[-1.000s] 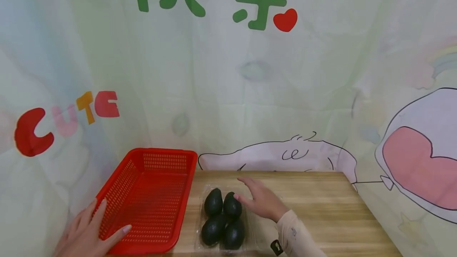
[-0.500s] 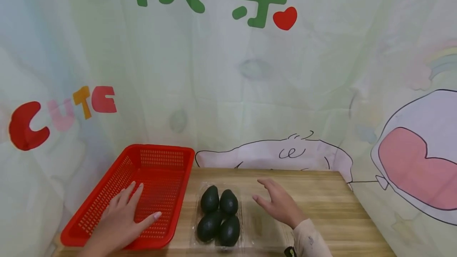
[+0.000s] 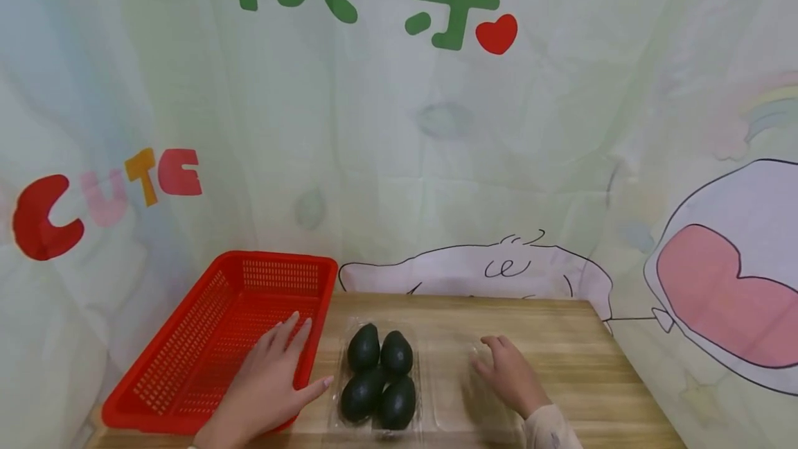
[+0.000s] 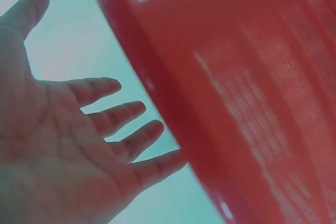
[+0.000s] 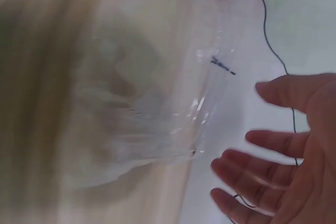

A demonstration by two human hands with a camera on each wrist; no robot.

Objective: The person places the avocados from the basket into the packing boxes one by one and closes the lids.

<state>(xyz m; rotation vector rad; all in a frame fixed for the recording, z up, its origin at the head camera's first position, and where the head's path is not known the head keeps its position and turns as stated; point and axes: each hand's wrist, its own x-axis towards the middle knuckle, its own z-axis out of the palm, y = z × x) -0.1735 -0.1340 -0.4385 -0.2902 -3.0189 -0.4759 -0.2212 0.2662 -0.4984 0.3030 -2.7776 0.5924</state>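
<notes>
Several dark green avocados (image 3: pixel 364 348) lie in a clear plastic clamshell box, its clear lid (image 3: pixel 450 393) folded out to the right. My right hand (image 3: pixel 514 376) is at the lid's right side, fingers loosely bent; in the right wrist view, this hand (image 5: pixel 294 177) has nothing between its fingers and the clear lid (image 5: pixel 157 114) is beside it. My left hand (image 3: pixel 264 380) is spread over the right part of a red plastic basket (image 3: pixel 280 272), thumb pointing at the box. The left wrist view has the palm empty beside the basket's rim (image 4: pixel 152 87).
A wood-grain table (image 3: pixel 573 366) carries the basket at left and the box in the middle. Behind and at the sides hangs a printed cloth (image 3: pixel 386 158) with cartoon figures and lettering.
My left hand has moved right from the basket's left rim, across the basket toward the box. My right hand has drawn away from the avocados to the lid's right side.
</notes>
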